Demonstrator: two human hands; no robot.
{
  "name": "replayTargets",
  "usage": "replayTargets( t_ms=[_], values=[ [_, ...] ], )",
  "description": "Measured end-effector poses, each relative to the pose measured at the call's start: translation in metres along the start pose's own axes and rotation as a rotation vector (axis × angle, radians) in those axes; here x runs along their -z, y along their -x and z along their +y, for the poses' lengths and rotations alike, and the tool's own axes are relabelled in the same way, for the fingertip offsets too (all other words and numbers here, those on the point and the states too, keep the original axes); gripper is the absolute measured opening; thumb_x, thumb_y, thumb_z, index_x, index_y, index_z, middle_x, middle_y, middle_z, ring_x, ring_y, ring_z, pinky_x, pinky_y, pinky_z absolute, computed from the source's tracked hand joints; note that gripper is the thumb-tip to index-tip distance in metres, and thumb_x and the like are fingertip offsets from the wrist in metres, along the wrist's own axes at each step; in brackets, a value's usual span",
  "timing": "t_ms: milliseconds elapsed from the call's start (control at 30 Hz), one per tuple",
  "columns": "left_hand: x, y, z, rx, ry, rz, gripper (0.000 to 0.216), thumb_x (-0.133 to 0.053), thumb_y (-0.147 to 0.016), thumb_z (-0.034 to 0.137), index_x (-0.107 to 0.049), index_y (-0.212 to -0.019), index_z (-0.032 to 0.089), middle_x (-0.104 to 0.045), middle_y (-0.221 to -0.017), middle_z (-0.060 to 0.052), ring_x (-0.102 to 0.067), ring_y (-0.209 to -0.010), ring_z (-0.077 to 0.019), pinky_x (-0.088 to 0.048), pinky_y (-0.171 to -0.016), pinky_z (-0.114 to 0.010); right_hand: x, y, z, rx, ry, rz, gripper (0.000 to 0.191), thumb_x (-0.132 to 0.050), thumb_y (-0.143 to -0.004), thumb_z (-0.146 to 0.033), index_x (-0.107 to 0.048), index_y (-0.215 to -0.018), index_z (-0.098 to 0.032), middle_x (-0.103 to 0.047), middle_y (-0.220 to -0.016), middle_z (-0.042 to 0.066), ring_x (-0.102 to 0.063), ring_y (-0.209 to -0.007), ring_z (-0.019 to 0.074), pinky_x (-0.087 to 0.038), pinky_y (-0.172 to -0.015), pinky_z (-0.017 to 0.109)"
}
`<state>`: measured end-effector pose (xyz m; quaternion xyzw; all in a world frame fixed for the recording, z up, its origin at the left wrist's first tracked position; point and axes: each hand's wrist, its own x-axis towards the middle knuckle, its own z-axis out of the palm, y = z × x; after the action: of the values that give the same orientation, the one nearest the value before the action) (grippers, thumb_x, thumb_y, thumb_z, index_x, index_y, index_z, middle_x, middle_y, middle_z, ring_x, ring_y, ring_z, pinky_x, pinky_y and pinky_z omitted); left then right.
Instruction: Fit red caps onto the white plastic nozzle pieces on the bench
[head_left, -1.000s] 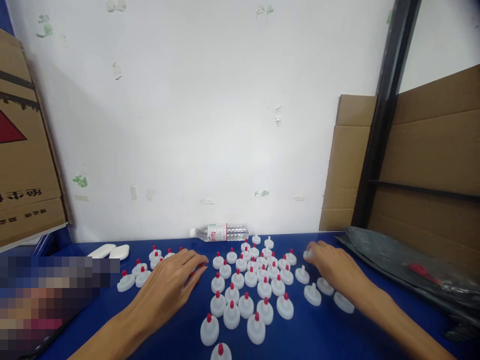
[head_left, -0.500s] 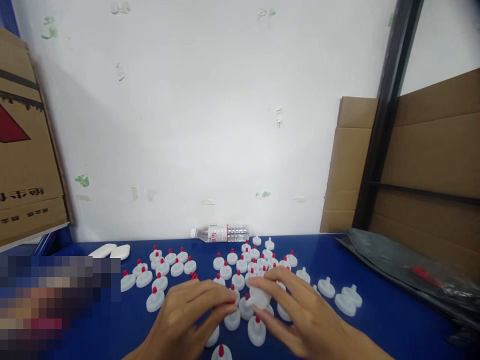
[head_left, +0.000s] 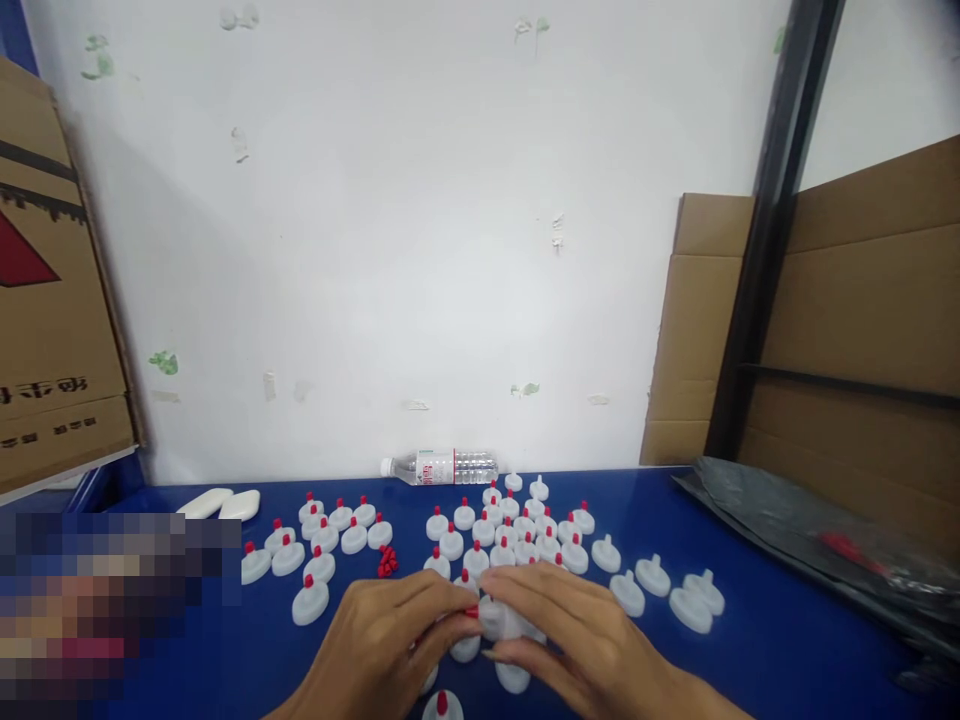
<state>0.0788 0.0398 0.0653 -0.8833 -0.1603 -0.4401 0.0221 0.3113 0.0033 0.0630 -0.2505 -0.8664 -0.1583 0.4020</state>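
Observation:
My left hand (head_left: 394, 635) pinches a small red cap (head_left: 472, 611) between thumb and fingers. In my right hand (head_left: 581, 635) is a translucent white nozzle lid (head_left: 504, 622), lying on its side with its spout toward the left. Cap and spout meet between the two hands; how far the cap covers the tip I cannot tell. Around my hands stand many white lids with red tips, such as the lid (head_left: 310, 602) at the left. A little pile of loose red caps (head_left: 387, 561) lies just beyond my left hand. Several bare lids (head_left: 627, 595) are on the right.
A clear plastic bottle (head_left: 442, 467) lies against the wall on the blue table (head_left: 195, 610). Two white oval pieces (head_left: 240, 505) rest at the back left. Dark plastic bags (head_left: 810, 530) cover the right edge. Cardboard boxes (head_left: 60, 300) flank both sides.
My hands have come together, with the white lid turned sideways and brought to the red cap. The pile of red caps is now in fuller view.

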Motion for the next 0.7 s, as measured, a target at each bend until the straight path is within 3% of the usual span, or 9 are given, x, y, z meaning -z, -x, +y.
replayTargets(
  t_ms=[200,533,700],
  values=[
    [0.000,-0.001,0.003,-0.044,-0.103,-0.100,0.039,-0.032,-0.109,0.024,-0.060,-0.083,0.020,-0.063,-0.064,0.000,-0.059,-0.049,-0.0114,-0.038,-0.045,-0.025,0.002,-0.003,-0.005,0.120,0.035,0.090,0.041,-0.058,-0.101,-0.018,-0.052,-0.140,-0.006,-0.077,-0.114,0.012,-0.072,-0.110,0.0164,-0.054,-0.104,0.027],
    [0.005,0.004,0.012,0.068,0.165,-0.164,0.036,-0.037,-0.107,0.023,-0.059,-0.079,0.021,-0.061,-0.062,-0.001,-0.058,-0.055,-0.0128,-0.042,-0.052,-0.024,-0.015,0.003,-0.005,0.236,0.146,0.190,0.039,-0.064,-0.096,-0.019,-0.060,-0.133,-0.003,-0.078,-0.109,0.012,-0.074,-0.105,0.0199,-0.063,-0.091,0.025],
    [0.013,-0.009,0.012,0.147,0.187,-0.146,0.036,-0.044,-0.105,0.027,-0.059,-0.072,0.020,-0.060,-0.060,0.002,-0.053,-0.053,-0.0096,-0.037,-0.053,-0.022,0.000,-0.013,-0.009,0.217,0.221,0.137,0.030,-0.062,-0.098,-0.018,-0.064,-0.126,-0.004,-0.077,-0.115,0.013,-0.071,-0.112,0.0178,-0.058,-0.100,0.025]
  ],
)
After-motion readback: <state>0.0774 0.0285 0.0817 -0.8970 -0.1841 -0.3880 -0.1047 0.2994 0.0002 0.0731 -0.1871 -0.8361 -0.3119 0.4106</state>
